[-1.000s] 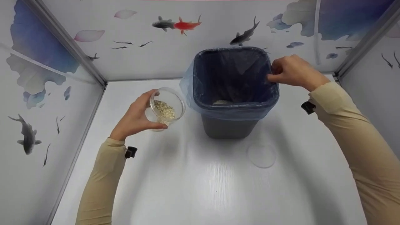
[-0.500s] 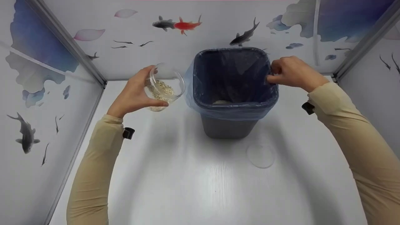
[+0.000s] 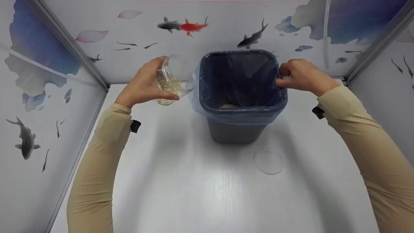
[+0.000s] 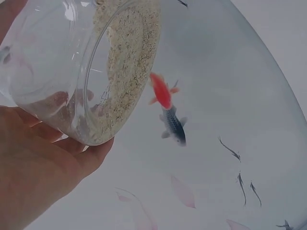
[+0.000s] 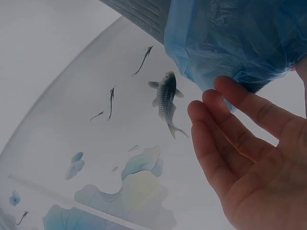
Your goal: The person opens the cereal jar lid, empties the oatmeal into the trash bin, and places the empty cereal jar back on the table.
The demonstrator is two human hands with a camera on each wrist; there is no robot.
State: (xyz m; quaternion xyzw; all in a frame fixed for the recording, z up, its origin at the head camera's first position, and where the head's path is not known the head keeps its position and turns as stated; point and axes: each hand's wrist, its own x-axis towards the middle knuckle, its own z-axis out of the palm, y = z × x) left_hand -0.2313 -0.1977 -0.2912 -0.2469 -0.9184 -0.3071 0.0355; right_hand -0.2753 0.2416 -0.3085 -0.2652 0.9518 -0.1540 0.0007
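My left hand grips a clear round jar from its left side, lifted above the table and tilted with its mouth toward the bin. Pale flakes like rolled oats lie heaped along the jar's lower side. Just right of the jar stands a grey trash bin lined with a blue plastic bag. At the bin's right rim, my right hand pinches the rim and bag with thumb and fingers. A little pale material shows inside the bin.
A clear round lid lies on the white table, in front of the bin and to its right. Printed white panels with fish close off the back and both sides.
My left hand has raised the jar and carried it away toward the back wall, then slightly right, tilting it further toward the bin. The right hand stays at the bin's rim.
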